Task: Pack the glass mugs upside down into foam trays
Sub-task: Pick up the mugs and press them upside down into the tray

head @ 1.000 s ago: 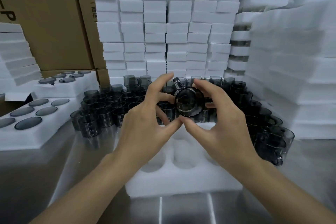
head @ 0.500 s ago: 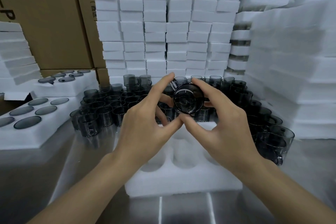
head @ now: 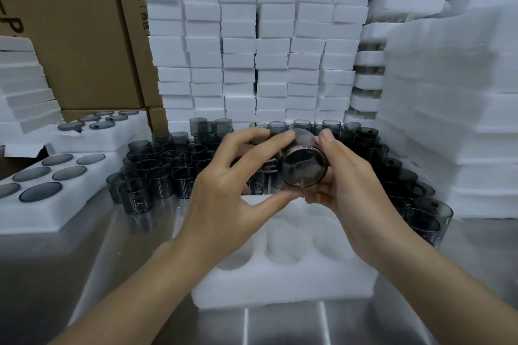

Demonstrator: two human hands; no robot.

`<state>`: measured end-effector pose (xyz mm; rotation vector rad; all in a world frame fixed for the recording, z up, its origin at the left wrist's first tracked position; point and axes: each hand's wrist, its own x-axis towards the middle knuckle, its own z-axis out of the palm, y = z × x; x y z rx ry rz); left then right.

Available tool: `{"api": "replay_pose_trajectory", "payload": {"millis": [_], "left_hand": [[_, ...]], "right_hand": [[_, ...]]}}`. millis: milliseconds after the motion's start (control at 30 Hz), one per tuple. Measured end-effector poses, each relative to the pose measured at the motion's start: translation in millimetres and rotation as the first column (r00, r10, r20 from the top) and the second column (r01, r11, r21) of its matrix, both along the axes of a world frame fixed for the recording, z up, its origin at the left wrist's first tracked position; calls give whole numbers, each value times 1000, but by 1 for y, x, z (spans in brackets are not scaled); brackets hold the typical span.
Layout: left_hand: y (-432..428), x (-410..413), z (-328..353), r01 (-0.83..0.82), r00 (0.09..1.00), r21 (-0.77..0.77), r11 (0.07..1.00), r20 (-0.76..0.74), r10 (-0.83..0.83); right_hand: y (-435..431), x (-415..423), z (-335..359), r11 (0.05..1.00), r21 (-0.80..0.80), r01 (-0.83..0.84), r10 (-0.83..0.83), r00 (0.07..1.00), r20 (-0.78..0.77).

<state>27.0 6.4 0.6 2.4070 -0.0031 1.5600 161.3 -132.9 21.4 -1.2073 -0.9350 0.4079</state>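
Smoky cylindrical glass mug (head: 304, 168) pinched between left hand (head: 224, 196) and right hand (head: 356, 193) over dimpled foam tray (head: 280, 288)

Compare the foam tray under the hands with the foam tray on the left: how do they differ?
1. The front tray has empty pockets where they show; the left tray has a packed mug, base up, in every visible pocket.
2. The front tray lies below the left hand and right hand, which grip the held mug; the left tray sits aside with no hand on it.
Shared: white foam, round pockets, both on the metal table.
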Motion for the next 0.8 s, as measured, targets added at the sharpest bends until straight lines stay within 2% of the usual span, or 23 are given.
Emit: {"api": "replay_pose_trajectory", "payload": {"millis": [100,233,467,667,800], "left_hand": [[-2,0,-1,36,999,-16,999,-7,-36],[-1,1,-2,-10,1000,-77,997,-5,10],[4,3,-3,-92,996,-185,979,-17,90],[3,3,-2,-94,995,-157,983,19,98],[3,3,-2,-84,996,-146,986,16,87]], "right_hand": [[1,2,-3,1000,-19,5,-5,1000,19],[1,-1,-5,1000,2,-2,2,997,72],[-3,-10,-9,1000,29,-3,-6,948,319],[-7,-9,-15,983,35,182,-171,817,551],[-6,-6,-18,969,74,234,-230,757,612]]}}
